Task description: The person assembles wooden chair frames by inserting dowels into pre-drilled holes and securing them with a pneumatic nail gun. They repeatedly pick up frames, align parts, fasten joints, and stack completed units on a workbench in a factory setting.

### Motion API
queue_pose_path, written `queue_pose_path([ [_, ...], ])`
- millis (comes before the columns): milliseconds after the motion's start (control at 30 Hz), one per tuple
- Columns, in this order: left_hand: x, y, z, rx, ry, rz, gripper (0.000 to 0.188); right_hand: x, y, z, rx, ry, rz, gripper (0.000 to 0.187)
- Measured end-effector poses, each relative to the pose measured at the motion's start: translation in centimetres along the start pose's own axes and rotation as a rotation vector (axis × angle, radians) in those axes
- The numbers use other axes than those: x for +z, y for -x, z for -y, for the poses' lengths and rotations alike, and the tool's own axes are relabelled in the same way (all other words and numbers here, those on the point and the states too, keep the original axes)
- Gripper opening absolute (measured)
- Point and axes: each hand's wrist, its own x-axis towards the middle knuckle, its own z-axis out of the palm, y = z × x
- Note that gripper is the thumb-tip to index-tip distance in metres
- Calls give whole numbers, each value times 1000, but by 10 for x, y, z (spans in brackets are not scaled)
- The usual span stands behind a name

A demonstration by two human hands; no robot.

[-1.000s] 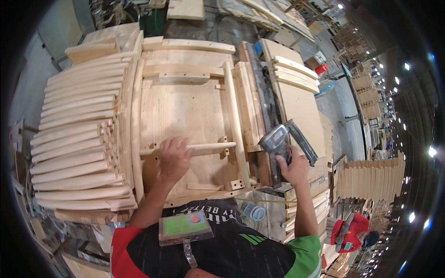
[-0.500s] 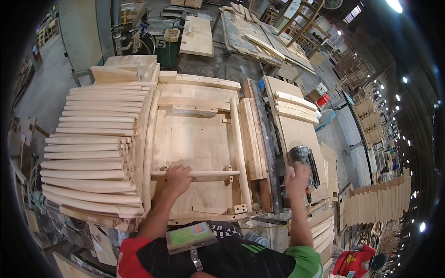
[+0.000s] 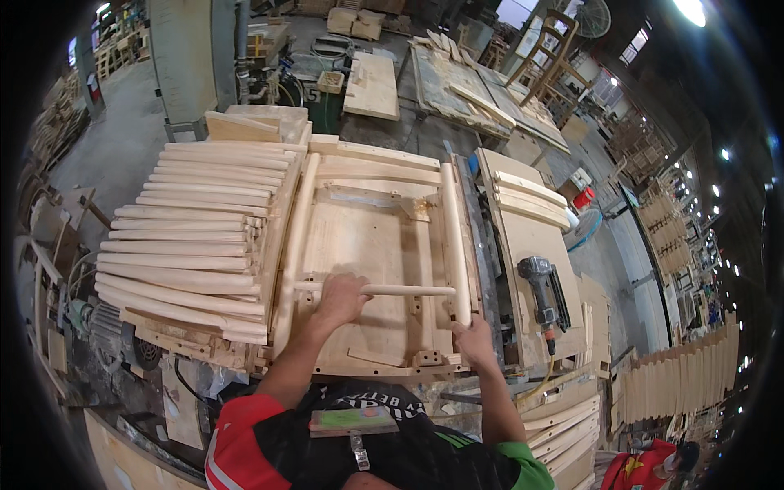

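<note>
- Lying in layered rows at the left, pale wooden sticks (image 3: 188,237) are pointing their nearer ends toward the frame.
- Standing for the frame's left side, the left post (image 3: 297,245) is running lengthwise just beside those stick ends.
- Wrapping its fingers around the rung (image 3: 412,290), the left hand (image 3: 341,299) is grasping it firmly, nearer the left post than the right one.
- Spanning the space between both posts, the rung is forming a crosspiece of the wooden frame (image 3: 376,174), which is occupying the middle, over a plywood panel (image 3: 359,245).
- Sitting near the panel's lower edge, a small drilled block (image 3: 426,358) is showing dark holes.
- Extending lengthwise on the frame's right side, the right post (image 3: 456,237) is meeting the rung's right end.
- Gripping the right post's lower end, the right hand (image 3: 474,339) is keeping its fingers bent in, some of them hidden.
- Resting on the counter (image 3: 523,237) well apart from both hands, a nail gun (image 3: 536,273) is lying beyond the right post.
- Lying farther up that counter, curved slats (image 3: 531,198) are resting side by side.
</note>
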Motion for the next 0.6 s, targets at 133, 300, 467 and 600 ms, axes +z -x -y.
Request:
queue_pose_path([
  [133, -3, -5, -39, 128, 90, -129, 24, -42, 33, -2, -123, -11, -140, 23],
  [300, -22, 4, -99, 255, 136, -215, 23, -88, 81, -31, -277, -55, -316, 20],
  [467, -55, 36, -133, 311, 36, -391, 22, -95, 112, -29, -352, -326, -255, 22],
  [600, -101, 70, -172, 310, -64, -439, 27, -96, 128, -35, -413, -484, -223, 23],
])
